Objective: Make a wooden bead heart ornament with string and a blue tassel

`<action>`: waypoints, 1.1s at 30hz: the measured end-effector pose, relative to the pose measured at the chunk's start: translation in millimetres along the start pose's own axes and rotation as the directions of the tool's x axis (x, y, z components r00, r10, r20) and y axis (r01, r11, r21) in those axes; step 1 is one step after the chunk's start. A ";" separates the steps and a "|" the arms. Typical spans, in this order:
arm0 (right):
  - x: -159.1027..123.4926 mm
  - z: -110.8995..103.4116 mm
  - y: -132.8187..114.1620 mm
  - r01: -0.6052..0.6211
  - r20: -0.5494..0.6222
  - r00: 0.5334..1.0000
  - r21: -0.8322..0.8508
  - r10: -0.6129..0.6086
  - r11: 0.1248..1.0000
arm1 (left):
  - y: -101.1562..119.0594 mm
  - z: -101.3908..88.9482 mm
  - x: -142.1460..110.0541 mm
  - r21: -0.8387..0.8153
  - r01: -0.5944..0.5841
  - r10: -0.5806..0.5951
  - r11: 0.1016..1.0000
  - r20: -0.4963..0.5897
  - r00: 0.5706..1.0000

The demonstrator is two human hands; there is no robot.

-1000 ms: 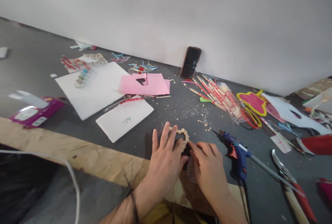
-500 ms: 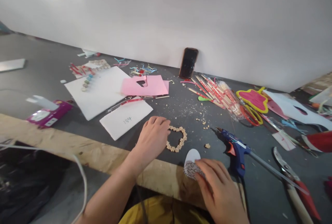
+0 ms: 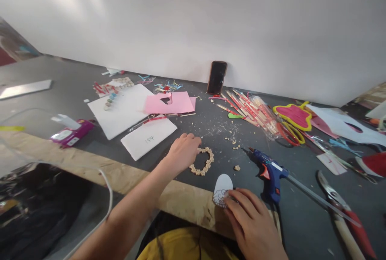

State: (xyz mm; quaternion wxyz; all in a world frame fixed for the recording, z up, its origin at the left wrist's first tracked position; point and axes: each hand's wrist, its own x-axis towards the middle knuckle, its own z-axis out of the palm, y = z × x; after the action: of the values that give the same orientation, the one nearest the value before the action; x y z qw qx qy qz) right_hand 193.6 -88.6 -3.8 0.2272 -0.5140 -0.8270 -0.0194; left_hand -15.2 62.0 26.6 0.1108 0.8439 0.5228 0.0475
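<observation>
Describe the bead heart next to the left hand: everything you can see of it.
The bead heart is an open outline made of small, pale tan, bead-like pieces set in a row, hollow inside so the dark table shows through. It lies flat near the table's front edge, its point toward the person. The left hand rests curled against its upper left lobe, touching it. Loose crumbs of the same pale material lie to its right. The right hand is apart from it, on a small white paper cutout.
</observation>
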 end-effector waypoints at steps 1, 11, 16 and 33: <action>-1.3 -1.8 1.6 -0.005 -0.002 1.000 -0.011 0.005 1.000 | -0.5 -0.3 0.3 0.002 -0.004 0.004 1.000 0.006 1.000; 15.5 -28.9 22.4 -0.113 0.035 0.993 0.154 0.109 0.982 | -2.7 -9.4 -3.9 -0.020 -0.061 0.061 0.998 0.018 0.998; 56.7 -24.9 34.6 -0.402 0.255 0.914 0.484 0.315 0.777 | 0.8 -17.3 -7.2 -0.061 -0.115 0.114 0.992 -0.017 0.993; 123.9 4.6 36.5 -0.576 0.529 0.816 0.776 0.231 0.258 | -0.8 -17.9 4.5 -0.392 -0.250 0.165 0.885 -0.237 0.957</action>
State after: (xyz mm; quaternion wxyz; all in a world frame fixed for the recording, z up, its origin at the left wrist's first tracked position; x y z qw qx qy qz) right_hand 177.7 34.0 33.7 0.3354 -0.4920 -0.5558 0.5800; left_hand -17.3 68.8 43.7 0.2305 0.8429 0.4150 0.2532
